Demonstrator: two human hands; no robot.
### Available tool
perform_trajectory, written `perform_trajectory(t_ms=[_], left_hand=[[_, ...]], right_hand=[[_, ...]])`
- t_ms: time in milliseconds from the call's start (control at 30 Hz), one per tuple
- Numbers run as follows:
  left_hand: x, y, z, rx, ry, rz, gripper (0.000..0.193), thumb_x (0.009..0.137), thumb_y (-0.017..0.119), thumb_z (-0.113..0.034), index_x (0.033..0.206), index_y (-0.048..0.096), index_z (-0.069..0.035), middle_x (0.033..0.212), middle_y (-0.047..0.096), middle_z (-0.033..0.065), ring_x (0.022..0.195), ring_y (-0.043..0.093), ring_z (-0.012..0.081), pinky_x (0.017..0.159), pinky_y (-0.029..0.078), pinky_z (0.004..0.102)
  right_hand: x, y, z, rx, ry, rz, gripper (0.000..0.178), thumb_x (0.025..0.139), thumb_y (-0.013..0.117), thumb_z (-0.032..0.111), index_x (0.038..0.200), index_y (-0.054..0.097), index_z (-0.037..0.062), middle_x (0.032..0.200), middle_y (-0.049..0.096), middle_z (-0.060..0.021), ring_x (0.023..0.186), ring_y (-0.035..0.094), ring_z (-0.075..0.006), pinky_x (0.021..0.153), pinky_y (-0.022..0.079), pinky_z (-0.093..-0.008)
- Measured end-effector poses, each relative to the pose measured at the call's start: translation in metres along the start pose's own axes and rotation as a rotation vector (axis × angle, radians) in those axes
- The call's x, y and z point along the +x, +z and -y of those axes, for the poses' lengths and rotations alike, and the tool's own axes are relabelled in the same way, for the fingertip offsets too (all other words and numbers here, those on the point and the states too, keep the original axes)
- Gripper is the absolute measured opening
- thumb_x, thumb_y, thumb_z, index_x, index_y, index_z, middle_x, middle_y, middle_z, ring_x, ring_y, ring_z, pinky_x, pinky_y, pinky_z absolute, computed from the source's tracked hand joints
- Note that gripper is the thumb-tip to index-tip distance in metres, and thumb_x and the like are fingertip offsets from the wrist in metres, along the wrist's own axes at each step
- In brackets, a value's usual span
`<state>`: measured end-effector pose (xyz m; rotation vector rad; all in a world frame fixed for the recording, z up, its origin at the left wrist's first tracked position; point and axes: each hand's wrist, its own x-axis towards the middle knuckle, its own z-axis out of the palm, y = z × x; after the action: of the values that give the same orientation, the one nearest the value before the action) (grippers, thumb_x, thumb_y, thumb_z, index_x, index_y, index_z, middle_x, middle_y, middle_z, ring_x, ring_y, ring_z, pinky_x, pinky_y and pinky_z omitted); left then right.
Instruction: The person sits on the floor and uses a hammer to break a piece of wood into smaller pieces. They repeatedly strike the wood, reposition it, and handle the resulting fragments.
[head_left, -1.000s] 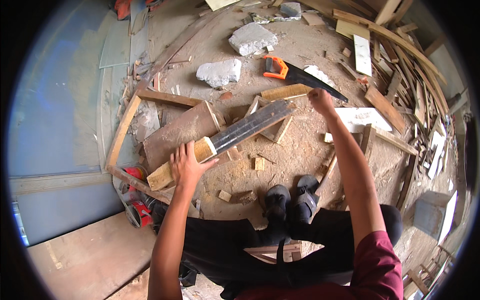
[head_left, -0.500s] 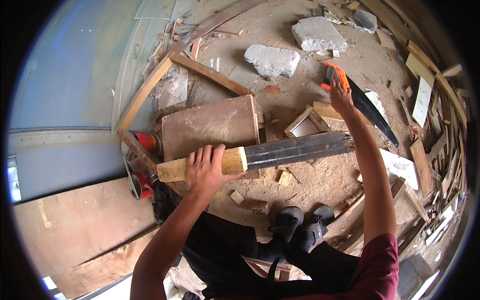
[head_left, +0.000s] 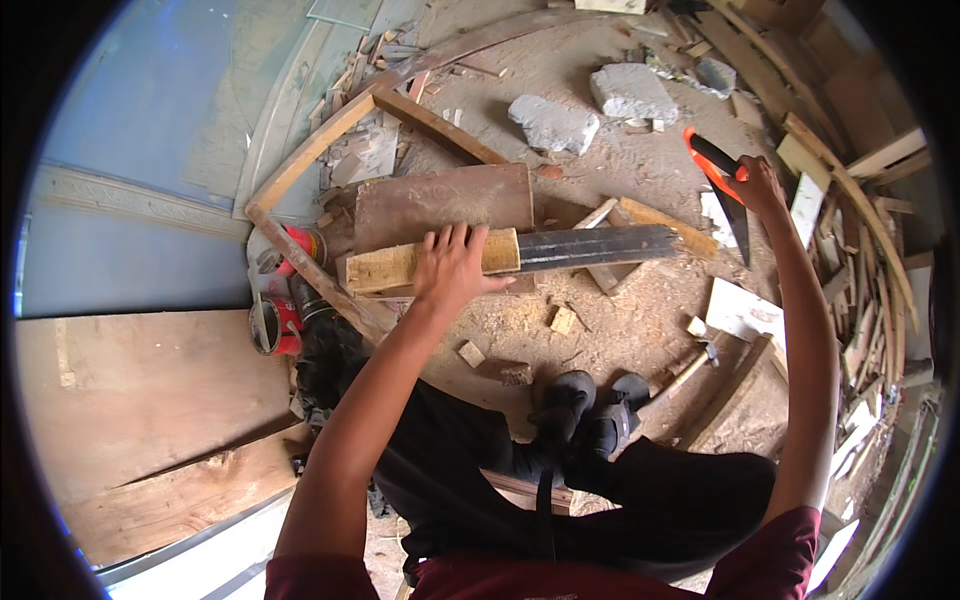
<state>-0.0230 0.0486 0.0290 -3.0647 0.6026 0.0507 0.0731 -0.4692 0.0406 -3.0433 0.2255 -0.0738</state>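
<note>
My left hand (head_left: pixel 452 268) presses flat on a long wooden beam (head_left: pixel 515 254), pale at its left end and painted dark along the right. The beam lies across a brown board (head_left: pixel 440 203) on the sawdust-covered ground. My right hand (head_left: pixel 758 186) is raised at the right and grips the orange-and-black handle of a hand saw (head_left: pixel 722 188), whose blade points down, clear of the beam. My black shoes (head_left: pixel 590 405) and dark trousers fill the lower middle.
Two grey stone chunks (head_left: pixel 555 123) lie at the back. Red cans (head_left: pixel 275 325) stand at the left by a wooden frame (head_left: pixel 310 160). Offcuts (head_left: pixel 563 320) litter the sawdust. A hammer (head_left: pixel 690 370) lies near my shoes. Stacked slats (head_left: pixel 865 290) line the right.
My right hand has picked the saw up off the ground and lifted it. My left hand has stayed on the beam. The view has swung toward the right.
</note>
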Motion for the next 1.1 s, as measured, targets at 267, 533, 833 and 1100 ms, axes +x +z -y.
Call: perform_trajectory(t_ms=[267, 533, 833, 1100], left_hand=[[0.003, -0.006, -0.005, -0.016, 0.015, 0.041, 0.100, 0.069, 0.078, -0.068, 0.141, 0.044, -0.008, 0.136, 0.055, 0.0169, 0.128, 0.052, 0.0306, 0.108, 0.038, 0.0499], [-0.003, 0.002, 0.004, -0.023, 0.019, 0.034, 0.105, 0.067, 0.079, -0.069, 0.144, 0.039, -0.009, 0.142, 0.051, 0.0158, 0.135, 0.046, 0.0301, 0.114, 0.033, 0.0505], [-0.023, 0.008, 0.036, -0.029, 0.048, -0.067, 0.102, 0.063, 0.083, -0.066, 0.138, 0.043, -0.010, 0.143, 0.051, 0.0155, 0.133, 0.048, 0.0319, 0.110, 0.035, 0.0512], [-0.026, -0.007, 0.028, -0.053, 0.002, 0.014, 0.105, 0.060, 0.083, -0.067, 0.139, 0.044, -0.008, 0.149, 0.046, 0.0151, 0.139, 0.041, 0.0312, 0.112, 0.031, 0.0508]], right_hand=[[-0.163, -0.114, -0.020, 0.773, 0.486, 0.012, 0.036, 0.091, 0.070, 0.036, 0.116, 0.062, 0.0113, 0.086, 0.069, -0.0072, 0.062, 0.069, -0.0160, 0.053, 0.056, -0.0329], [-0.316, -0.169, 0.048, 1.536, 0.383, 0.169, 0.032, 0.098, 0.056, 0.022, 0.123, 0.055, 0.0021, 0.107, 0.071, -0.0211, 0.095, 0.072, -0.0324, 0.083, 0.058, -0.0398], [-0.382, -0.074, 0.059, 1.296, 0.488, -0.190, 0.040, 0.098, 0.060, 0.038, 0.110, 0.066, 0.0004, 0.111, 0.069, -0.0156, 0.096, 0.069, -0.0199, 0.081, 0.054, -0.0333], [-0.376, 0.097, 0.125, 0.529, 0.257, -0.529, 0.017, 0.090, 0.063, 0.004, 0.105, 0.070, 0.0087, 0.094, 0.057, -0.0222, 0.088, 0.058, -0.0384, 0.075, 0.049, -0.0451]])
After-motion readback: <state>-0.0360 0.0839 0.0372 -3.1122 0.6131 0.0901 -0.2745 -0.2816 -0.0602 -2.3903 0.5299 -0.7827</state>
